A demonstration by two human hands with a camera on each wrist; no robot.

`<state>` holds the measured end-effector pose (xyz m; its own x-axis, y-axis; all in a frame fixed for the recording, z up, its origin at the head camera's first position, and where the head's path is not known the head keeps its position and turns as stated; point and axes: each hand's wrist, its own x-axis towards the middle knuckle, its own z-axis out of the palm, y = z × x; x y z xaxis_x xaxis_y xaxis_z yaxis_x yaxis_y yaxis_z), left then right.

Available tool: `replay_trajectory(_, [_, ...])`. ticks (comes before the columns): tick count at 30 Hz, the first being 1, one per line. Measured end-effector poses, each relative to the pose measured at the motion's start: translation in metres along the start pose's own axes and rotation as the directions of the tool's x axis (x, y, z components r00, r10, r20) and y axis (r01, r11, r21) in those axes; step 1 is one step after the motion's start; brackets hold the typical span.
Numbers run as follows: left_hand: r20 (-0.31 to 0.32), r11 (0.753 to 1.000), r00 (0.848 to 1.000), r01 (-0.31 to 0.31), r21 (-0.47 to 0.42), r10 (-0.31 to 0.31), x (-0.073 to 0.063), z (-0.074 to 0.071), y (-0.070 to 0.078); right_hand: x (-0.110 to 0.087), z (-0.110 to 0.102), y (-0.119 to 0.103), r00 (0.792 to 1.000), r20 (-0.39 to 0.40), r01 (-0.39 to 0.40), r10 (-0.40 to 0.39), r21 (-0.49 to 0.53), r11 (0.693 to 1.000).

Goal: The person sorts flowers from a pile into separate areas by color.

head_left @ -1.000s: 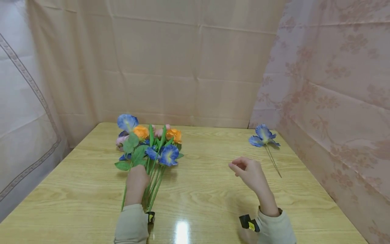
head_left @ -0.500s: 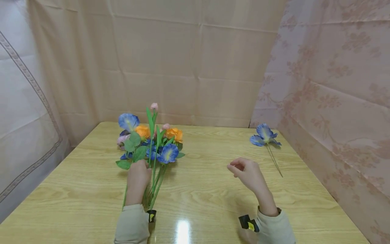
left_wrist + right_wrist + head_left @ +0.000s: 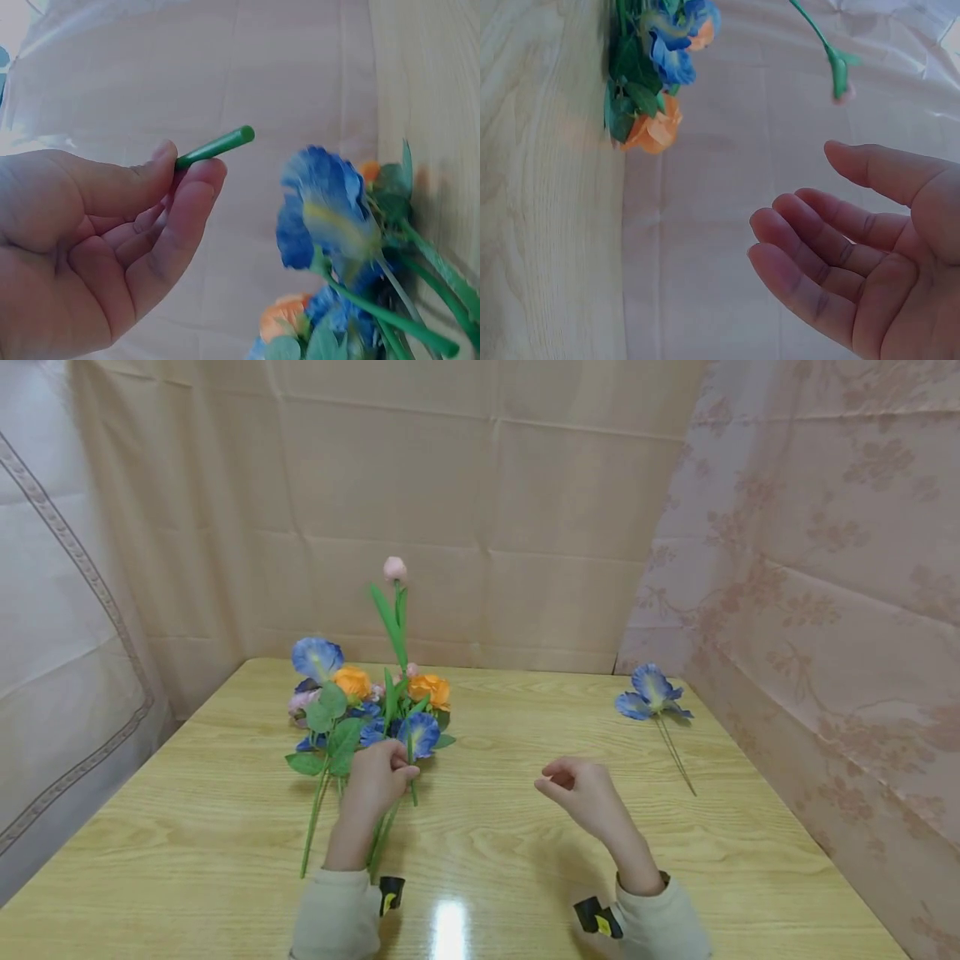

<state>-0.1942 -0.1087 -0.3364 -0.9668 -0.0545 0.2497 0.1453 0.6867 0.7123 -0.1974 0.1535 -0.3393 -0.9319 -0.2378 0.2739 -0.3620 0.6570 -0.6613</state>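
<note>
Between thumb and fingers, my left hand (image 3: pixel 377 781) pinches the green stem of a pink tulip (image 3: pixel 394 569). The tulip stands upright, its bud above the far table edge in the head view. In the left wrist view the cut end of its stem (image 3: pixel 221 146) sticks out past the fingertips. Below and behind that hand lies a pile of artificial flowers: blue irises (image 3: pixel 420 735), orange blooms (image 3: pixel 429 690) and green leaves (image 3: pixel 344 745). My right hand (image 3: pixel 592 797) hovers over the table at the centre right, fingers loosely curved, holding nothing.
A single blue iris (image 3: pixel 651 693) lies at the back right of the wooden table (image 3: pixel 510 852), its thin stem pointing toward the front. Beige cloth (image 3: pixel 480 510) hangs behind the table, with patterned cloth (image 3: pixel 840 577) along the right side.
My left hand has lifted the pink tulip up out of the pile and shifted slightly right. The right hand has drifted a little left. The lone iris stays put.
</note>
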Motion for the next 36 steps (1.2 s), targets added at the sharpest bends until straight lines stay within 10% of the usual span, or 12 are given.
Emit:
replay_trajectory(22, [0.152,0.931,0.971,-0.126,-0.343,0.187,-0.007,0.028,0.026,-0.002,0.043,-0.022,0.962,0.152,0.205,-0.226,0.143,0.968])
replay_trajectory(36, [0.194,0.923,0.949,-0.17,-0.344,0.247,-0.011,0.035,0.034,-0.005,0.056,-0.03,0.971,0.021,0.229,-0.24,0.235,0.945])
